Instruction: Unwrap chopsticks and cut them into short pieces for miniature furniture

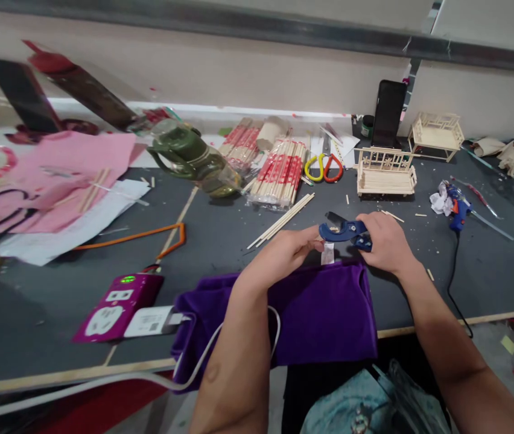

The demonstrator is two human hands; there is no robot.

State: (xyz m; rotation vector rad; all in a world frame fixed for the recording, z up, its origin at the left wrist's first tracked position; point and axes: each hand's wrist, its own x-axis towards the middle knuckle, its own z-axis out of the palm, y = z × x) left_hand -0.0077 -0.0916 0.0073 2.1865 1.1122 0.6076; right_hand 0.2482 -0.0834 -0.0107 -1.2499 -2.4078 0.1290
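Observation:
My right hand [386,242] is wrapped round the handles of a blue hand cutter [342,231] with a dark jaw. My left hand [284,252] is closed at the jaw end of the cutter; its fingertips are partly hidden, and I cannot make out what they pinch. A small pale piece shows near the jaws. Below both hands a folded purple cloth [324,319] with a white tag [328,253] lies along the table edge. Several thin wooden sticks [284,219] rest beyond my left hand. Behind the cutter stands a miniature stick bench [386,181].
Farther back are a second miniature piece [438,135], a phone [389,111], scissors [324,166], packed chopsticks [279,172] and a green-lidded jug [193,157]. A blue glue gun [460,205] lies right. Left are a magenta power strip [119,304], white cable [148,378] and pink cloth [85,163].

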